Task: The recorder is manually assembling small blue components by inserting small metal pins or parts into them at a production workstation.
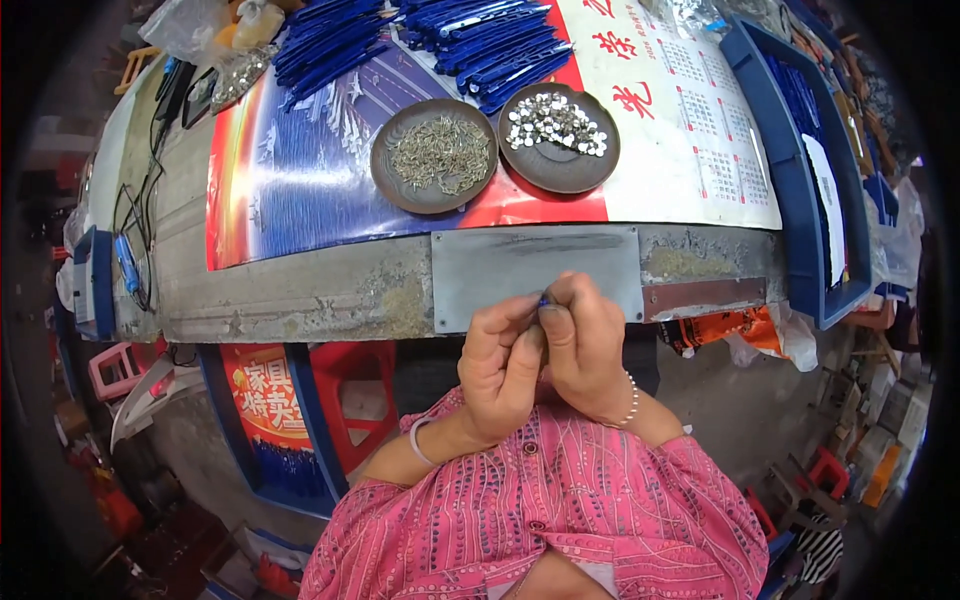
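My left hand [500, 375] and my right hand [585, 345] meet over the front edge of the table, fingers closed in a pinch. Between their fingertips shows a bit of a small dark blue piece [543, 301]; the fingers hide the rest, and its kind cannot be made out. Under and beyond the fingertips lies a grey metal plate [530, 265] fixed at the table edge. Farther off are two round brown dishes: the left dish [432, 202] holds many thin metal pins or screws, the right dish [548, 176] small round white and silvery pieces.
Piles of long blue plastic parts [490, 50] lie behind the dishes on a printed poster sheet [320, 205]. At right stands a blue crate [800, 230]. A blue-handled tool [127, 262] with a cable is at far left. Below are a blue bin [325, 420] and a red stool [350, 375].
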The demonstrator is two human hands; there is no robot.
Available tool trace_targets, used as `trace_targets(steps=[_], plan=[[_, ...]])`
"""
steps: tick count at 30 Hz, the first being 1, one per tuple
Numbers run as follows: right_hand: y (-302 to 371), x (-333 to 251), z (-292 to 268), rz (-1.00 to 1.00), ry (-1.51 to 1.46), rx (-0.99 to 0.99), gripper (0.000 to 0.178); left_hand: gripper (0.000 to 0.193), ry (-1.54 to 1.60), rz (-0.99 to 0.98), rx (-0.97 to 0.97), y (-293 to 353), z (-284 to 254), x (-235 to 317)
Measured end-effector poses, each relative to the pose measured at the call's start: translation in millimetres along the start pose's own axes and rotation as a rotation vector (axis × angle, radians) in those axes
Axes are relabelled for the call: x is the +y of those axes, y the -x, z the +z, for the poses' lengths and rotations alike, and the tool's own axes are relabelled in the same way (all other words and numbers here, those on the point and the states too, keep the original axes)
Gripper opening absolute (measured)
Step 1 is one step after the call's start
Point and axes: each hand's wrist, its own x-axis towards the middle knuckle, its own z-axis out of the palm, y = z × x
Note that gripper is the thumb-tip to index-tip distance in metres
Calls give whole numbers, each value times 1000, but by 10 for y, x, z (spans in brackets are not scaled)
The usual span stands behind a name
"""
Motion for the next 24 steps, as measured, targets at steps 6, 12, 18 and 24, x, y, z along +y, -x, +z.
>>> trace_targets(steps=[6,12,18,24], plan=[[33,56,-10,29,-202,-15,11,28,148,-44,54,91,40,63],[49,59,101,-194,113,78,14,24,36,1,46,97,-27,-1],[98,24,123,-39,87,112,11,22,103,-19,73,66,16,-34],[32,66,-4,21,-215,-31,8,22,13,23,91,73,28,22]])
